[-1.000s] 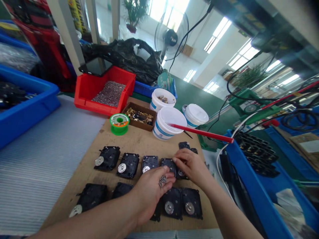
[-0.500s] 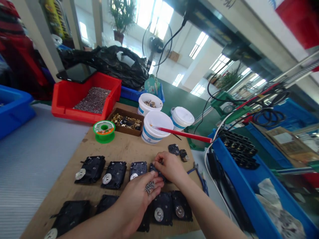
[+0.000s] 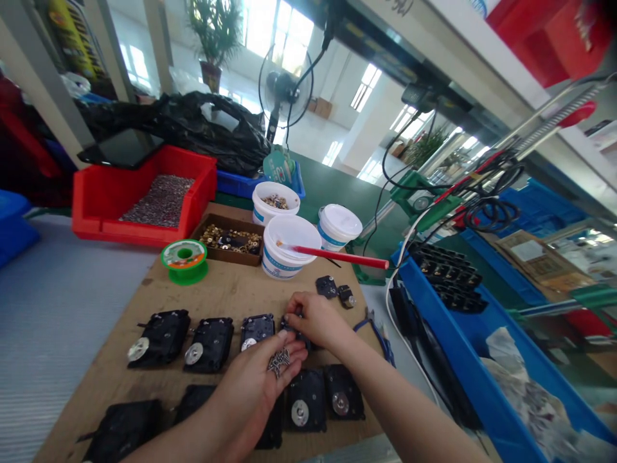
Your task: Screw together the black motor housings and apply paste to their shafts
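Observation:
My left hand (image 3: 255, 384) lies palm up with a small heap of silver screws (image 3: 278, 362) in it. Right beside its fingertips, my right hand (image 3: 315, 318) is pinched and bent down over a black box-like mechanism (image 3: 284, 323), mostly hidden by the fingers. What the pinch holds, if anything, is too small to make out. More such black mechanisms lie in two rows on the cardboard (image 3: 231, 290), among them one (image 3: 208, 342) with a silver disc and another (image 3: 307, 393) near my left fingers. My left forearm covers part of the front row.
Behind are a green solder spool (image 3: 184, 260), a brown box of brass parts (image 3: 231, 241), white tubs (image 3: 289, 247) with a red-handled brush (image 3: 337, 257) across one, and a red bin (image 3: 130, 235). Blue-handled pliers (image 3: 378, 334) and a blue crate (image 3: 457, 366) stand right.
The whole view has shifted a little, so things appear further left. My hands keep almost the same pose over the same mechanism; the screws still lie in my left palm.

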`<move>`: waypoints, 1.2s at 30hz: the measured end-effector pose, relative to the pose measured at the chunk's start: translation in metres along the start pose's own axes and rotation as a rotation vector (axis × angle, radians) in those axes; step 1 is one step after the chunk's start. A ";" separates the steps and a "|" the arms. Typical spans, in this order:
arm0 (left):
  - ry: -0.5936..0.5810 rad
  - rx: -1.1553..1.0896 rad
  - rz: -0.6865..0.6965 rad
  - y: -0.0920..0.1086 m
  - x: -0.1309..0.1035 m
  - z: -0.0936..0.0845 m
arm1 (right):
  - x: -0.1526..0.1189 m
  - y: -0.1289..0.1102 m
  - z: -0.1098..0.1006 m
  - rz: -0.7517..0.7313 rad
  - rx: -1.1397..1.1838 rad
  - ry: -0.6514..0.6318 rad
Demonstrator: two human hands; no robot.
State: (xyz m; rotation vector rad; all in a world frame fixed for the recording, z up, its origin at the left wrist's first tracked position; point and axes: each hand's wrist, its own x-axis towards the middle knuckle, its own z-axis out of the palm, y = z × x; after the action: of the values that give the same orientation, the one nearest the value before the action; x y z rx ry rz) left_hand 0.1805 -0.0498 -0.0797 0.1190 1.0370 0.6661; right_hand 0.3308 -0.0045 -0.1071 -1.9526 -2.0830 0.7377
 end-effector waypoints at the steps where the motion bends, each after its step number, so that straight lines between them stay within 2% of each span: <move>1: 0.004 0.004 0.001 0.000 0.000 0.000 | 0.000 0.001 -0.001 -0.016 0.010 0.006; 5: -0.021 -0.008 0.016 -0.002 0.002 -0.002 | -0.012 0.003 -0.009 -0.078 0.035 0.078; 8: -0.077 -0.047 0.015 -0.001 0.002 -0.005 | -0.035 -0.002 -0.017 -0.150 0.043 0.157; 12: -0.151 -0.124 0.012 0.001 -0.004 -0.006 | -0.073 -0.009 -0.016 -0.471 -0.051 0.204; 14: -0.164 -0.125 -0.025 -0.002 -0.008 -0.006 | -0.088 -0.010 -0.013 -0.565 -0.168 0.241; 17: -0.207 -0.088 -0.078 -0.011 -0.012 -0.006 | -0.103 -0.012 -0.010 -0.589 -0.305 0.237; 20: -0.240 -0.069 -0.098 -0.022 -0.013 -0.008 | -0.112 -0.014 -0.010 -0.610 -0.349 0.232; 24: -0.308 -0.081 -0.104 -0.034 -0.010 -0.011 | -0.114 -0.011 -0.011 -0.574 -0.257 0.291; 27: -0.354 -0.064 -0.119 -0.037 -0.008 -0.010 | -0.115 -0.008 -0.013 -0.501 -0.102 0.273; 32: -0.293 -0.030 -0.076 -0.035 -0.006 -0.002 | -0.112 0.003 -0.022 -0.413 0.113 0.211; 34: -0.237 -0.008 -0.072 -0.032 -0.004 0.004 | -0.102 0.015 -0.028 -0.363 0.082 0.235; 36: -0.166 0.015 -0.059 -0.028 -0.001 0.011 | -0.086 0.031 -0.033 -0.305 -0.046 0.286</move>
State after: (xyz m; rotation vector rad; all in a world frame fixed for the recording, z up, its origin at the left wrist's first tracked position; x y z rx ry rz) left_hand 0.2020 -0.0701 -0.0837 0.1538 0.8825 0.5853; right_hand 0.3833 -0.0807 -0.0774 -1.5948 -2.1598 0.3308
